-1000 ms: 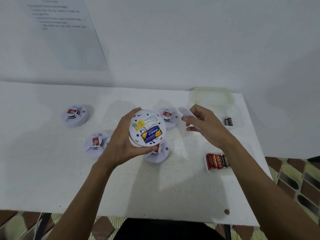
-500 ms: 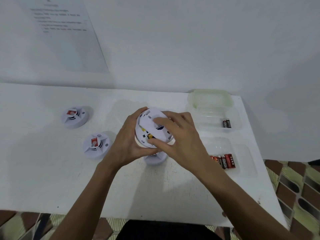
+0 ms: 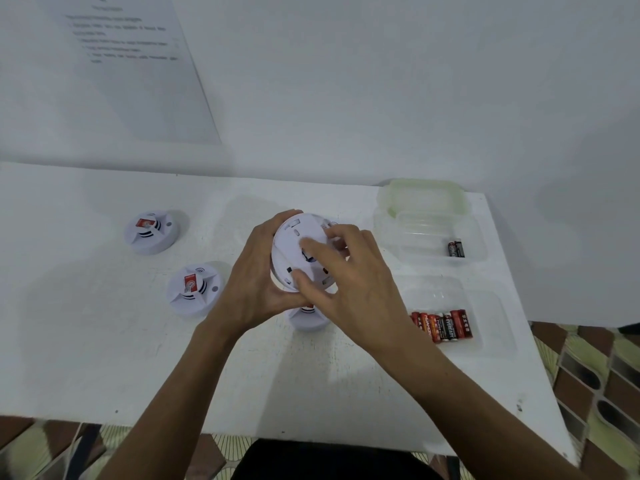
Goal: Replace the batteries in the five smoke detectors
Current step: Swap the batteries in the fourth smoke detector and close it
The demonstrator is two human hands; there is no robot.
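I hold a white round smoke detector (image 3: pixel 294 244) above the table, its back facing me, a white cover plate over the battery bay. My left hand (image 3: pixel 254 285) grips its left rim. My right hand (image 3: pixel 349 275) presses fingers and thumb on the cover plate. Two detectors with red labels lie on the table at the left, one far (image 3: pixel 151 232) and one nearer (image 3: pixel 194 289). A third (image 3: pixel 306 318) shows partly beneath my hands. A clear tray (image 3: pixel 485 306) holds several red and black batteries (image 3: pixel 441 325). Two batteries (image 3: pixel 455 249) lie in a clear container (image 3: pixel 408 237).
The white table (image 3: pixel 104 358) ends at the right near the trays, with patterned floor tiles (image 3: pixel 595 375) beyond. A green-rimmed lid (image 3: pixel 420 195) sits behind the container. A printed sheet (image 3: pixel 124 64) hangs on the wall.
My right hand came from the right with the cover plate and set it on the detector's back; the blue batteries that showed before are now hidden under it.
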